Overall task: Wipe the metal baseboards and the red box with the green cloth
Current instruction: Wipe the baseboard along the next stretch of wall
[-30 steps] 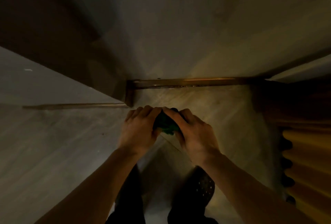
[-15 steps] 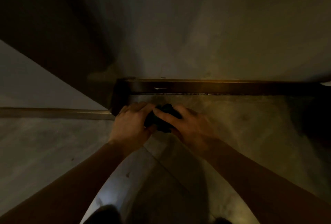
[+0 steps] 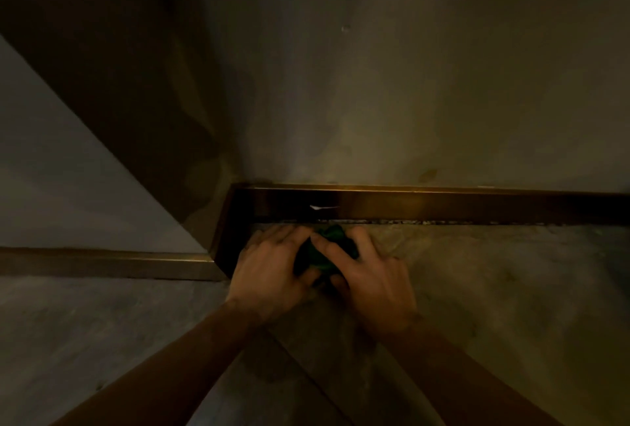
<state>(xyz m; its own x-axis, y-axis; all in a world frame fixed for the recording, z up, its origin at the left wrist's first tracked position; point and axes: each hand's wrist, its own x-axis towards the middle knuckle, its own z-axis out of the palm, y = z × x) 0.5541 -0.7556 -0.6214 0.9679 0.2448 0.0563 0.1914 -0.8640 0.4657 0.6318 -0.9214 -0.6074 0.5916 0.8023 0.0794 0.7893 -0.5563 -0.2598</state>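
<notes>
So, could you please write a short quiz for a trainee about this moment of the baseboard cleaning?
1. True or false: the green cloth is held between the left hand and the right hand.
2. What runs along the foot of the wall just beyond the hands? A) a metal baseboard B) a carpet edge C) a cable
3. Fill in: the red box is ____ in this view.

Key: 1 true. 2 A, the metal baseboard. 3 not visible.
</notes>
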